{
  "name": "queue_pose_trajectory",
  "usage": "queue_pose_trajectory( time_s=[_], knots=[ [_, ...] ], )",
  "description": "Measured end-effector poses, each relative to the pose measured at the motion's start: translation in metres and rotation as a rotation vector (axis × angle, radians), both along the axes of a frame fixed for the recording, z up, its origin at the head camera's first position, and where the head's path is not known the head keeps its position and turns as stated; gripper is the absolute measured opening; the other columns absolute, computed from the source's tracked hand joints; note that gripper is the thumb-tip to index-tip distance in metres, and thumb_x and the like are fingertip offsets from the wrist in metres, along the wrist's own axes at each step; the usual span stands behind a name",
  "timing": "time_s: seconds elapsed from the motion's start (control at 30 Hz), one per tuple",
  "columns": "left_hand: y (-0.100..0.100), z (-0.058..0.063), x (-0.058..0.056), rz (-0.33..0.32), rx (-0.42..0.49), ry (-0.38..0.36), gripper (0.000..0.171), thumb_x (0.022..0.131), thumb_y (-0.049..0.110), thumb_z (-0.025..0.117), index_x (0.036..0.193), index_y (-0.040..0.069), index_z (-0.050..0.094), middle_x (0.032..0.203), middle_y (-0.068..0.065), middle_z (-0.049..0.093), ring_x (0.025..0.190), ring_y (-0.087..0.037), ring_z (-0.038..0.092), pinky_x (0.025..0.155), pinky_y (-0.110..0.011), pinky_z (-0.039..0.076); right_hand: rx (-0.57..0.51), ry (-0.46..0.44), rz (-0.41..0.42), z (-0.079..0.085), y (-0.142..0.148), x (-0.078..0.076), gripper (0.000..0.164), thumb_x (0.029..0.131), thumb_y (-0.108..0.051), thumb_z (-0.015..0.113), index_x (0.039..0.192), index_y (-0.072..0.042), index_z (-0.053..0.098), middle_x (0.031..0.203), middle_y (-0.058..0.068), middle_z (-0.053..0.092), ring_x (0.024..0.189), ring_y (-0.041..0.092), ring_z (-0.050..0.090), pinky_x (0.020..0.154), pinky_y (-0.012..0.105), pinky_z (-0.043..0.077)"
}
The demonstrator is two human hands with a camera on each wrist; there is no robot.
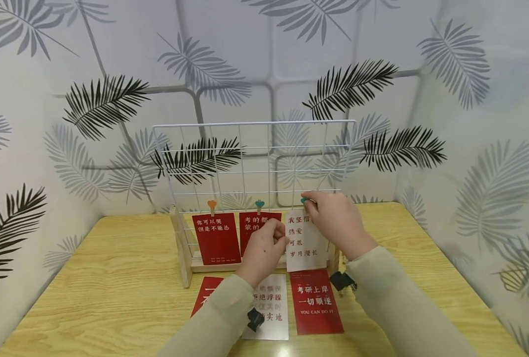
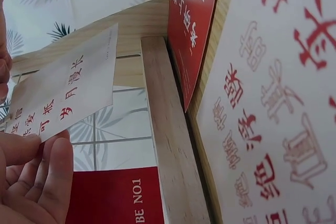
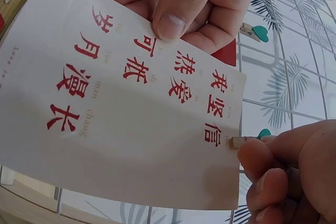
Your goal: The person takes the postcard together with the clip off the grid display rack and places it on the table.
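My left hand [image 1: 264, 250] pinches the left edge of a white card [image 3: 131, 108] with red characters, thumb on its front. At the card's top edge my right hand [image 1: 337, 218] pinches a small wooden clothespin [image 3: 239, 142] with a green heart. The clothespin's tip overlaps the card's edge in the right wrist view. This card stands in front of the lower right of a white wire grid [image 1: 253, 123] on a wooden stand [image 2: 170, 129]. Left of it hang a red card [image 1: 217, 243] under an orange heart clip [image 1: 212, 204] and another red card [image 1: 248, 235] under a teal heart clip [image 1: 259, 204], partly hidden by my left hand.
On the wooden table [image 1: 90, 277], before the stand, lie a red card [image 1: 318, 310], a white card [image 1: 275, 325] and a further red card [image 1: 204, 295], which my left sleeve partly covers. A leaf-patterned wall [image 1: 255, 44] rises behind the grid.
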State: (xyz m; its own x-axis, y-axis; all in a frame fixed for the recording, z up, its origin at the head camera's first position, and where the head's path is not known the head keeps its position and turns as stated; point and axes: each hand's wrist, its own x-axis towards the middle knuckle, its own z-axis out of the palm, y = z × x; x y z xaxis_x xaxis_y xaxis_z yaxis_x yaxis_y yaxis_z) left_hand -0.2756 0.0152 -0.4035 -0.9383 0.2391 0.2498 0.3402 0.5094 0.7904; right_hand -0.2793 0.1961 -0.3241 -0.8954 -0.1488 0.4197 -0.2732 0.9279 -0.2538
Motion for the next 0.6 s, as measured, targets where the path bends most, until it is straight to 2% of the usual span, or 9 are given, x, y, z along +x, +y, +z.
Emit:
queue_pose_trajectory(
  time_s=[0.2,0.37,0.6],
  knots=[
    [-0.0017,0.0009,0.0004,0.010,-0.010,0.020,0.011,0.099,0.017,0.067,0.107,0.018,0.059,0.087,0.006,0.061,0.076,-0.013,0.058,0.069,-0.028,0.051,0.032,0.063,-0.005,0.0003,0.0007,0.0002,0.024,0.101,-0.026,0.063,0.119,-0.016,0.075,0.100,0.005,0.076,0.061,0.016,0.057,0.051,0.032,0.044],
    [-0.0022,0.0003,0.0010,0.016,-0.009,0.015,0.011,0.099,0.018,0.068,0.106,0.018,0.059,0.087,0.007,0.061,0.076,-0.013,0.058,0.069,-0.028,0.051,0.039,0.064,-0.012,0.0020,0.0014,0.0018,0.021,0.100,-0.026,0.065,0.117,-0.018,0.076,0.101,0.004,0.076,0.065,0.017,0.061,0.050,0.033,0.044],
    [-0.0025,0.0019,0.0009,0.012,0.014,-0.014,0.012,0.099,0.018,0.067,0.107,0.019,0.059,0.088,0.006,0.062,0.077,-0.014,0.059,0.069,-0.027,0.053,0.023,0.072,-0.007,0.0021,0.0034,0.0018,0.019,0.100,-0.026,0.066,0.113,-0.019,0.077,0.097,0.003,0.076,0.061,0.017,0.058,0.045,0.031,0.041]
  ],
)
